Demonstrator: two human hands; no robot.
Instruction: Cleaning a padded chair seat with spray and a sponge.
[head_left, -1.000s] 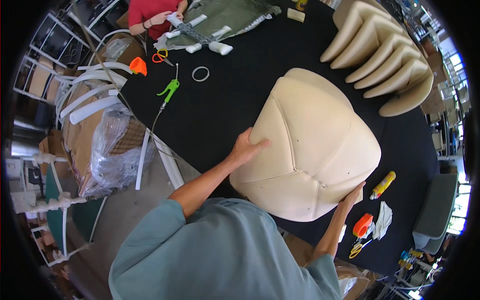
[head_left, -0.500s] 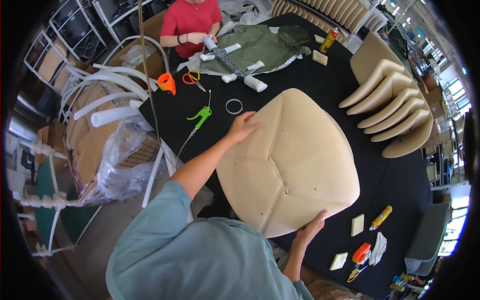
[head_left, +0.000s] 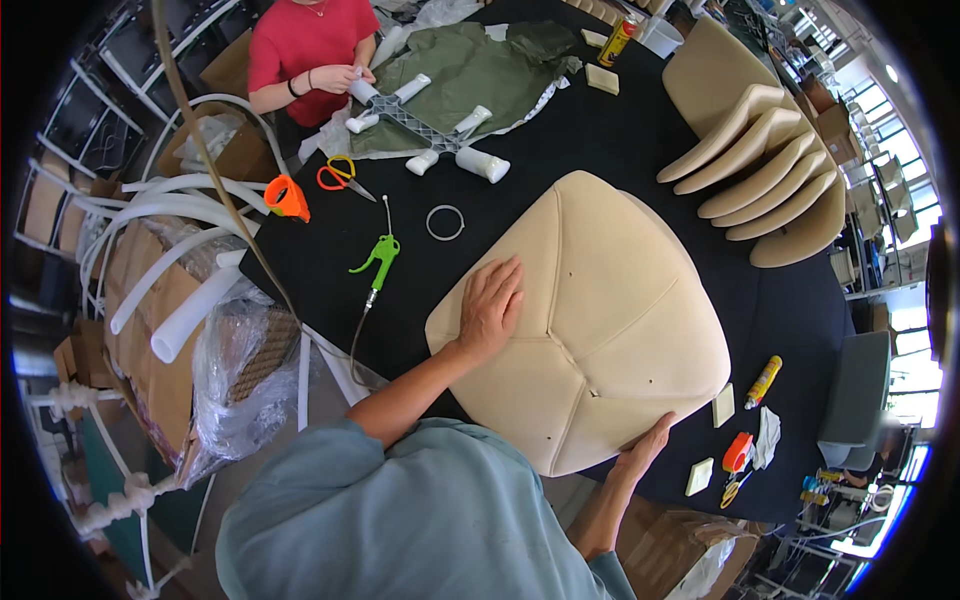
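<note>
A: Where is the beige padded shell [head_left: 640,300]?
B: At the near side of the black-covered bench [head_left: 785,320], right in front of the person, its seamed face turned up. The lower corner reaches past the bench edge, toward the person's body.
A: And the left hand [head_left: 490,312]?
B: Spread flat on the shell's left part, fingers stretched forward beside the long seam. It is open, pressing or resting, not gripping.
A: The right hand [head_left: 645,448]?
B: Against the shell's lower right edge. Some of the fingers are hidden, so I cannot tell whether it closes on the rim or only supports it.
A: What lies nearby?
B: To the shell's left, a green air gun [head_left: 382,262], a pale ring [head_left: 445,223] and scissors [head_left: 347,181] with orange and yellow handles. To its right, a pale block [head_left: 723,405] just beside the edge, then a yellow can [head_left: 764,382] and a white cloth [head_left: 767,437].
A: Anything across the bench?
B: A row of curved beige shells [head_left: 740,150] at the far right, and a co-worker in red [head_left: 310,55] with both hands at a grey frame [head_left: 410,125].
</note>
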